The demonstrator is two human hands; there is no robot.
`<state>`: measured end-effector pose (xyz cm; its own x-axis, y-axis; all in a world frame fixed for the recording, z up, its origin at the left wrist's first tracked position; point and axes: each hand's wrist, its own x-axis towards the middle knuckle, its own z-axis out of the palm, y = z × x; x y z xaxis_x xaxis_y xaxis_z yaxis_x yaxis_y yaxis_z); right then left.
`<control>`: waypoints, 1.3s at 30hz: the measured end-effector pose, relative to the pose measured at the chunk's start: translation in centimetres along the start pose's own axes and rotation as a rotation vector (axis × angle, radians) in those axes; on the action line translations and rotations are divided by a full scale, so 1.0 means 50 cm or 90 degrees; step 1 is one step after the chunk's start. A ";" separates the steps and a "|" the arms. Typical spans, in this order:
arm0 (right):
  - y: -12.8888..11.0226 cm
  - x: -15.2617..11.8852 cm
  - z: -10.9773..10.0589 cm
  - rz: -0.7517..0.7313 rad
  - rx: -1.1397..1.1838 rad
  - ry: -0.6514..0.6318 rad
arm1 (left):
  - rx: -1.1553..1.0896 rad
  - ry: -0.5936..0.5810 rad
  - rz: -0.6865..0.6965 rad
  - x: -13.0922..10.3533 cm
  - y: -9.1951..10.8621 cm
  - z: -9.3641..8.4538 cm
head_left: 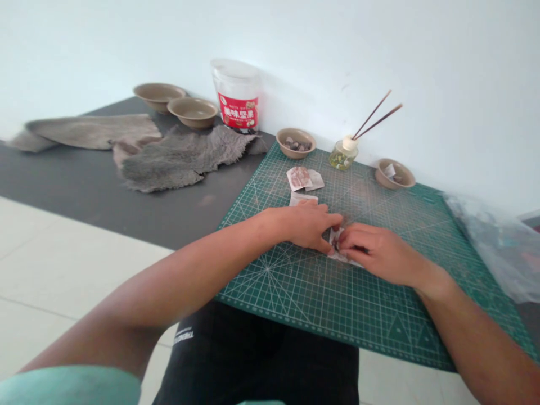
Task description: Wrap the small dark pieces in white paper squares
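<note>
On the green cutting mat lies a small white paper packet (336, 254), with something dark on it between my hands. My left hand (311, 225) grips the packet's left edge with thumb and fingertips. From the other side, my right hand (382, 254) pinches at its middle, and those fingers hide much of it. Just beyond my left hand is a pale paper packet (302, 198), partly covered by that hand. Farther back lie a packet with a reddish-brown face (300, 178) and a white packet (315, 180), overlapping each other.
The cutting mat (291, 287) covers the table's right part. A bowl of dark pieces (296, 143), a reed diffuser (343, 153) and another bowl (395, 174) line the wall. Leftward are a grey cloth (177, 157), two bowls and a plastic tub (237, 98). A clear bag (502, 247) lies right.
</note>
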<state>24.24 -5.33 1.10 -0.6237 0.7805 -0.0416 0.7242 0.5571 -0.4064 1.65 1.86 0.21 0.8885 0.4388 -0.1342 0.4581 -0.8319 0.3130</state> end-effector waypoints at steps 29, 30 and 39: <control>-0.008 -0.016 -0.005 0.120 -0.105 0.064 | -0.002 0.011 -0.007 -0.004 0.002 -0.002; -0.009 -0.017 -0.005 0.099 -0.089 0.017 | -0.003 0.011 -0.006 -0.004 0.002 -0.002; -0.009 -0.004 -0.004 0.099 -0.086 0.035 | 0.005 0.015 -0.005 -0.002 0.000 0.000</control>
<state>24.11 -5.69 1.46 -0.4873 0.8722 -0.0421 0.8454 0.4592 -0.2730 1.55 1.79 0.22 0.8839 0.4535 -0.1139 0.4656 -0.8308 0.3049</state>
